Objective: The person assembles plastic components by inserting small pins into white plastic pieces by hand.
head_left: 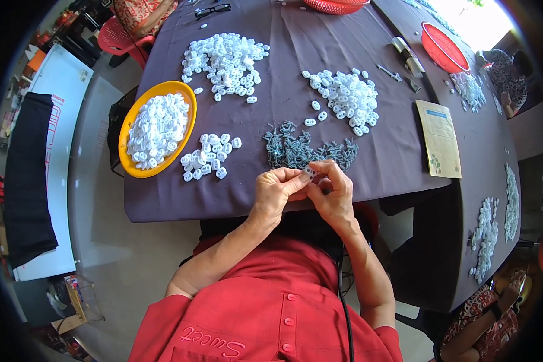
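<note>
A small white oval plastic piece point(309, 172) with dark holes sits between my two hands, just above the table's near edge. My left hand point(279, 188) is closed, pinching it between thumb and fingers. Against the same piece, my right hand point(332, 188) has its thumb and forefinger curled together; whatever they pinch is too small to make out. Directly beyond my fingers lies a heap of small grey-green plastic pegs point(292, 148). To the left of it is a small group of white two-holed ovals point(210, 155).
A yellow oval tray point(126, 158) full of white pieces stands at the table's left edge. Two larger white heaps point(226, 60) point(347, 96) lie farther back. A brown envelope point(438, 140), a red basket point(443, 48) and glasses point(213, 10) rest on the dark cloth point(175, 196). Other people sit around.
</note>
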A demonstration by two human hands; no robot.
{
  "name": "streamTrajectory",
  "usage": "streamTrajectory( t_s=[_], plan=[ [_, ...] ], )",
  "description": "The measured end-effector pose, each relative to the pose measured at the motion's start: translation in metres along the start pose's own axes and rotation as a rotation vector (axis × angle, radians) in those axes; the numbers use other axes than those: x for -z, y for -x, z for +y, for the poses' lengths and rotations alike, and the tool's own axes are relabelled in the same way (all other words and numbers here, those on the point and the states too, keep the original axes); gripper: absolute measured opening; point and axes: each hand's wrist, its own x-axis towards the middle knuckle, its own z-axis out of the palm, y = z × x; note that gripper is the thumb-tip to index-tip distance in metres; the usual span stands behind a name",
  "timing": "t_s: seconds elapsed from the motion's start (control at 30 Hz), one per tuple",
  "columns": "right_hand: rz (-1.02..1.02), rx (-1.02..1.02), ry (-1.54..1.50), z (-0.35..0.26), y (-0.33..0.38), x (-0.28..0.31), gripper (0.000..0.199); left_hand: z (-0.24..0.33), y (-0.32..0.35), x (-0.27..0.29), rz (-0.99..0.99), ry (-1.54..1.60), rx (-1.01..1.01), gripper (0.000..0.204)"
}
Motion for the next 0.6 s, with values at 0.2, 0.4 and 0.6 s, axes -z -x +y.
streamTrajectory(
  t_s=[0.2,0.4,0.6],
  plan=[
    [-0.011,0.118,0.065,0.001,-0.002,0.000,0.031,0.000,-0.003,-0.002,-0.017,-0.035,-0.013,0.013],
    [0.089,0.196,0.209,0.000,-0.006,-0.009,0.032,-0.008,-0.005,-0.004,0.005,-0.050,-0.126,0.010],
    [0.040,0.156,0.143,0.000,-0.004,-0.006,0.025,-0.003,-0.005,0.000,-0.029,-0.048,-0.049,0.013]
  ],
)
